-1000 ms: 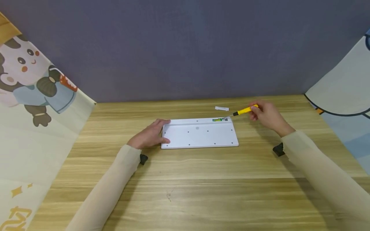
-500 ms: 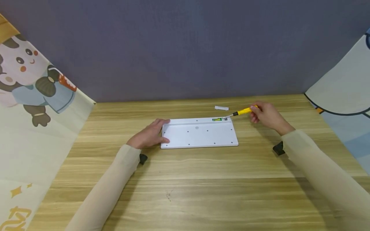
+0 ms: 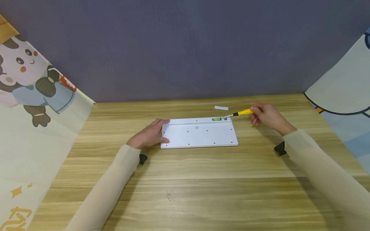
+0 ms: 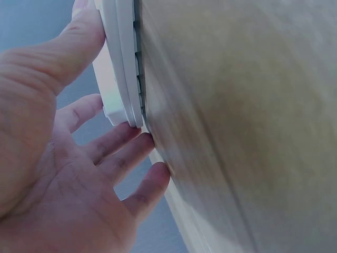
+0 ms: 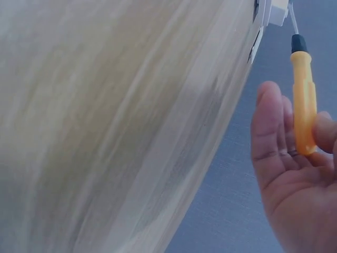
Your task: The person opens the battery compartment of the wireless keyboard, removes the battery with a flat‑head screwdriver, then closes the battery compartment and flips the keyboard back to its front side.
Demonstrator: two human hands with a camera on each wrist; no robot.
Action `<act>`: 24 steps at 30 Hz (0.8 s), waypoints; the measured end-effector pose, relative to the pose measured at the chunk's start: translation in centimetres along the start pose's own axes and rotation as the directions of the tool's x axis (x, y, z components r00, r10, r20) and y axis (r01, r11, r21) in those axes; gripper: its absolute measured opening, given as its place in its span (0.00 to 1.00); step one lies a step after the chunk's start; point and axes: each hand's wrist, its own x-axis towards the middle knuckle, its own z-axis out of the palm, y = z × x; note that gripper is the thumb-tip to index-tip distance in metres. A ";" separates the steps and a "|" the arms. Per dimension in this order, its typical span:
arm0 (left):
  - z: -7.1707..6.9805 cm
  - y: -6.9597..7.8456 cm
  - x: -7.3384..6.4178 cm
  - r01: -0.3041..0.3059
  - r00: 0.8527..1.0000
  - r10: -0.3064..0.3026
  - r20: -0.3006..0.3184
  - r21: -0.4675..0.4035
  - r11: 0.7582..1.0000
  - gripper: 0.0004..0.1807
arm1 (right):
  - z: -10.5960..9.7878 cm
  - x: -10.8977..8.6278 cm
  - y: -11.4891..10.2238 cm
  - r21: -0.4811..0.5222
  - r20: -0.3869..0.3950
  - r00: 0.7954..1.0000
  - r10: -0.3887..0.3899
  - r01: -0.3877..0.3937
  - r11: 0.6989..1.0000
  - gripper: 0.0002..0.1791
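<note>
A white keyboard [image 3: 199, 136] lies face down on the wooden table, small screws dotting its back. My left hand [image 3: 147, 134] holds its left end, thumb on the back near the front corner and forefinger at the far corner. In the left wrist view the other fingers [image 4: 126, 158] reach the keyboard's end and the table. Between thumb and fingers, my right hand [image 3: 270, 117] grips a screwdriver [image 3: 245, 112] with a yellow handle and black collar. Its metal shaft slants left into the uncovered battery slot, the tip by the right end of a green battery [image 3: 216, 119].
Behind the keyboard lies a small white battery cover [image 3: 221, 108]. A dark grey panel [image 3: 199, 51] rises at the table's back edge. Printed cartoon panels flank the table [image 3: 185, 195] on both sides.
The screwdriver's handle has dipped a little, so its shaft lies flatter, and its tip has shifted slightly at the battery's end. My left hand and the keyboard stay nearly still.
</note>
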 end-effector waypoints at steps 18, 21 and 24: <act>0.1 0.0 -0.1 0.004 1.000 -0.004 -0.007 -0.008 1.000 0.46 | -1.5 -3.6 1.2 -0.151 -0.275 0.961 -0.040 -0.002 0.988 0.20; 0.1 0.0 -0.1 -0.001 1.000 0.001 -0.007 -0.009 1.000 0.46 | -1.4 -4.1 1.5 -0.207 -0.267 0.963 -0.032 -0.025 0.978 0.18; 0.1 0.0 -0.1 -0.005 1.000 0.005 -0.010 -0.005 1.000 0.46 | -1.4 -4.4 1.5 -0.275 -0.211 0.977 0.015 -0.074 0.959 0.16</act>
